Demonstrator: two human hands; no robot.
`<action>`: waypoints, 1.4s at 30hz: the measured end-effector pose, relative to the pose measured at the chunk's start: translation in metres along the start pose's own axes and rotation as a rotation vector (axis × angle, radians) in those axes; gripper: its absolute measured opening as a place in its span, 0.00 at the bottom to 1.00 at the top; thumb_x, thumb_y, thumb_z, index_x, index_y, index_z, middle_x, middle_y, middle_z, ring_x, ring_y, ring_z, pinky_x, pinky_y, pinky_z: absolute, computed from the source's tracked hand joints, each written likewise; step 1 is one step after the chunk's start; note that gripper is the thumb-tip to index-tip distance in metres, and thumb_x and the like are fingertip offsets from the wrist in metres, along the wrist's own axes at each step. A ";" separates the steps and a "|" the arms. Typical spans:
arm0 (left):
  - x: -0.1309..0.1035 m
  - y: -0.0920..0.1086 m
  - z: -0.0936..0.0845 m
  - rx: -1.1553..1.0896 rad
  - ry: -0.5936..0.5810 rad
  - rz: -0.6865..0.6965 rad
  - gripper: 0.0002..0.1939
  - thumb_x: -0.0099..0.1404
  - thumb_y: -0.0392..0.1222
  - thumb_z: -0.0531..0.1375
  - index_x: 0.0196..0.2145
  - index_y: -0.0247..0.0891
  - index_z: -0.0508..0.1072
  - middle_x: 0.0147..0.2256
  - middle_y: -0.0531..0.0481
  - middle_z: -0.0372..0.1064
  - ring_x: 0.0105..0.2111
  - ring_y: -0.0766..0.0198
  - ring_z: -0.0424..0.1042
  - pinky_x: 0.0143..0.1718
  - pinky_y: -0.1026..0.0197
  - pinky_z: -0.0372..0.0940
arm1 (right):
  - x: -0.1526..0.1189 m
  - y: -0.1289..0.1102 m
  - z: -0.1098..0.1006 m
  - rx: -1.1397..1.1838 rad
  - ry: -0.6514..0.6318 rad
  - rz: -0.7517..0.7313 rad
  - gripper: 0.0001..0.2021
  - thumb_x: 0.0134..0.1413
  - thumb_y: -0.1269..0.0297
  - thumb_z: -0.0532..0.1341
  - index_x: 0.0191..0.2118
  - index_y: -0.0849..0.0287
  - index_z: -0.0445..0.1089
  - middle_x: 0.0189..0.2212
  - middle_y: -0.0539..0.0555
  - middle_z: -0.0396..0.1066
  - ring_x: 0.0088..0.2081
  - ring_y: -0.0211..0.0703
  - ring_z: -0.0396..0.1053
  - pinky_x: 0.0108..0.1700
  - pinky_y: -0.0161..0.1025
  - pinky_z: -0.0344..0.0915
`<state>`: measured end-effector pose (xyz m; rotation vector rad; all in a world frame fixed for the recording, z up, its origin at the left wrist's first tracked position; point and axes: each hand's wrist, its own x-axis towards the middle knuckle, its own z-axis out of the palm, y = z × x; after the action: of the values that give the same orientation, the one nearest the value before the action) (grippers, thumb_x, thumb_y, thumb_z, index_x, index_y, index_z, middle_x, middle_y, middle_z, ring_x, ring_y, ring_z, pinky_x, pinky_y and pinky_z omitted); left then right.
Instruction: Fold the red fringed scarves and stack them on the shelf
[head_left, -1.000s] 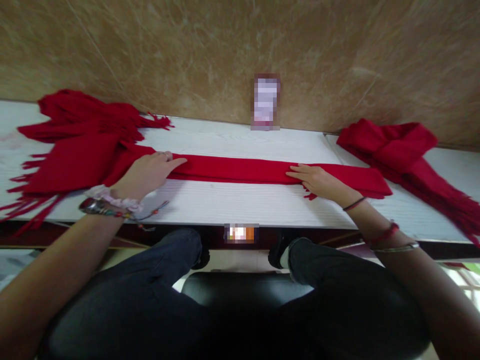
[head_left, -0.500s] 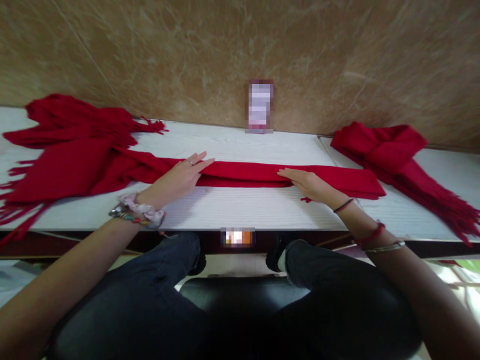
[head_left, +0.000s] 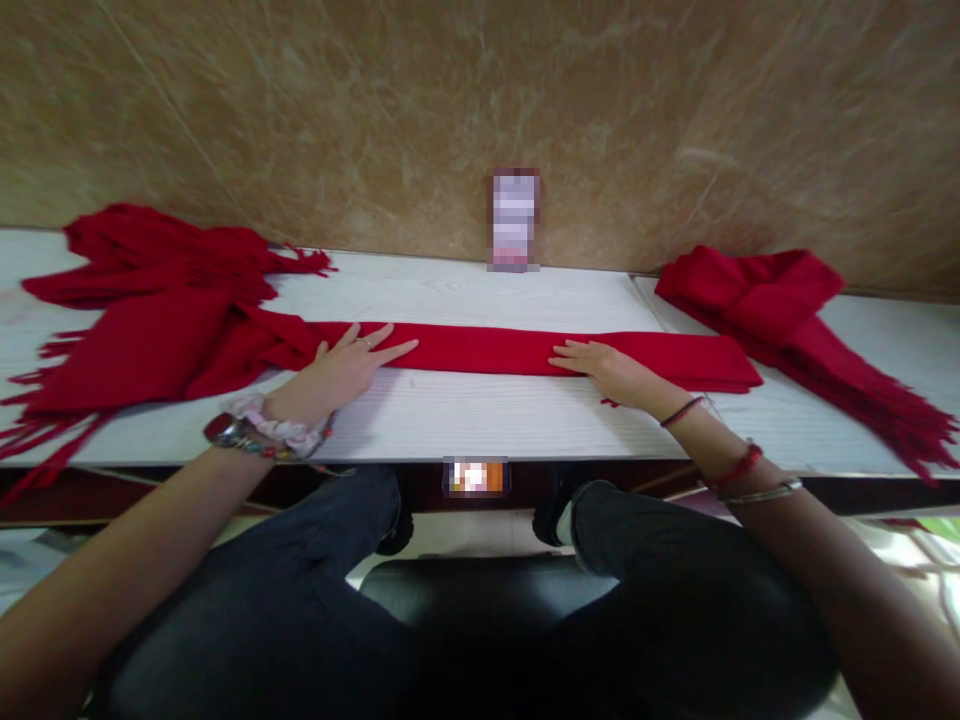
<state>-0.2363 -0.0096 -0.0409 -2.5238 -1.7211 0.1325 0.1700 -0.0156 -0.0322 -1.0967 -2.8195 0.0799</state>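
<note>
A red scarf point(head_left: 472, 349) stretches across the white table, its middle and right part folded into a long flat strip. Its left part is bunched and wrinkled, with fringe hanging at the table's front edge. My left hand point(head_left: 337, 375) lies spread on the strip where it meets the bunched part. On the strip right of centre rests my right hand point(head_left: 600, 368), fingers stretched out and flat. Some red fringe pokes out from under the strip beside the right wrist.
Another red scarf point(head_left: 757, 300) lies loosely folded on the right, fringe toward the front. Crumpled red cloth point(head_left: 165, 245) sits at the back left. Behind the white table point(head_left: 450, 415) rises a brown marble-like wall point(head_left: 375, 120). A blurred-out upright object point(head_left: 514, 220) leans there.
My left hand has slid left along the strip and spread its fingers. The strip's front edge now looks flatter and more even. My right hand has shifted slightly left.
</note>
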 end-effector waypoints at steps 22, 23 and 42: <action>0.044 0.092 -0.019 -0.099 0.123 0.301 0.25 0.71 0.43 0.39 0.63 0.41 0.54 0.66 0.46 0.43 0.65 0.51 0.41 0.61 0.40 0.38 | 0.036 -0.038 -0.001 -0.079 0.018 0.227 0.26 0.65 0.57 0.40 0.65 0.59 0.49 0.65 0.61 0.46 0.65 0.57 0.43 0.60 0.63 0.49; 0.044 0.094 -0.020 -0.102 0.142 0.317 0.25 0.71 0.43 0.39 0.62 0.39 0.56 0.65 0.45 0.44 0.65 0.54 0.42 0.62 0.42 0.39 | 0.042 -0.043 0.000 -0.089 0.021 0.231 0.26 0.65 0.57 0.40 0.65 0.60 0.49 0.65 0.60 0.46 0.65 0.57 0.43 0.60 0.63 0.48; 0.033 0.098 -0.028 -0.155 -0.044 -0.043 0.32 0.70 0.53 0.38 0.64 0.31 0.51 0.65 0.36 0.42 0.64 0.37 0.41 0.56 0.29 0.45 | -0.010 0.001 -0.004 -0.349 0.003 0.469 0.23 0.60 0.67 0.45 0.59 0.64 0.59 0.60 0.67 0.58 0.59 0.64 0.56 0.52 0.65 0.60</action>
<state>-0.1302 -0.0147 -0.0254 -2.6067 -1.8705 0.0544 0.1785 -0.0220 -0.0289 -1.8083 -2.5691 -0.3861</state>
